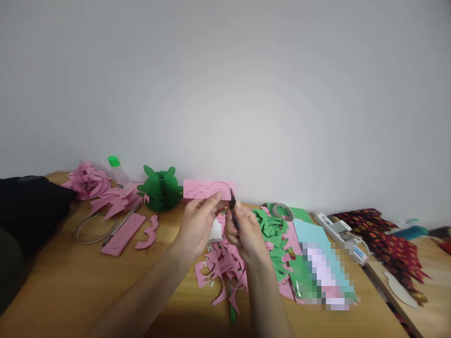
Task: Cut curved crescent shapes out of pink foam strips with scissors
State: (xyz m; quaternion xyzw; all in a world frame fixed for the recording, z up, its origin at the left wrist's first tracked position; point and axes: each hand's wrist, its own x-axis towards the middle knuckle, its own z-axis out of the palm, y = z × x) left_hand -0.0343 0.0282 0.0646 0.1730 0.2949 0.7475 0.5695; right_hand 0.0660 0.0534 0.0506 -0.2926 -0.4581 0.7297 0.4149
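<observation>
My left hand (199,223) pinches the lower edge of a pink paper strip (192,188) with curved outlines drawn on it. In my right hand (246,230) is a pair of dark scissors (232,201), its blades up at the strip's right end. My fingers hide the scissor handles. Below both hands lies a heap of pink paper scraps (223,263). On the left, another pink strip (124,234) with drawn lines lies beside a wavy pink cut-out (151,234).
A green honeycomb paper figure (162,190) stands by the wall, near a green-capped bottle (118,169) and pink paper pieces (88,180). Green scraps (276,230), a tape roll (283,212), light blue paper (312,230) and a power strip (341,237) lie rightward. Dark fabric (31,211) is at left.
</observation>
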